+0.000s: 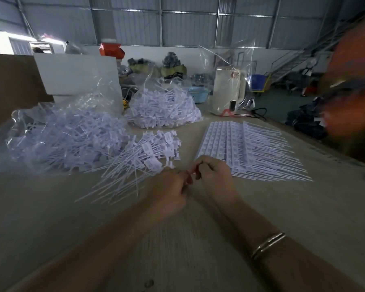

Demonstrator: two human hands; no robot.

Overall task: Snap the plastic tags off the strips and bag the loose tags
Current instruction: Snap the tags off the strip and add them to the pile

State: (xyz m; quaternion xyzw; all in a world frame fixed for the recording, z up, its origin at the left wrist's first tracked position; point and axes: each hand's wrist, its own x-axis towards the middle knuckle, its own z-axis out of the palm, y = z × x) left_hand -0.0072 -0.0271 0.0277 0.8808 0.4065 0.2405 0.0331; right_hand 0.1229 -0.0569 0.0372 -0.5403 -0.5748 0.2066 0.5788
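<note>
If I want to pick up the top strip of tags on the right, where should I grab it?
Grab the strips by the thick band of joined tag heads on their left side, near end, coming from your side of the table. The thin tails fan out rightwards and would bend; the head band looks stiffer and lies nearest the right hand.

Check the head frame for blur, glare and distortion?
Head view: heavy motion blur on the orange shape at the right edge; wide-angle bending toward the borders; glare patches on the clear plastic bag of white tags; both hands slightly soft; window at far left blown out.
</note>
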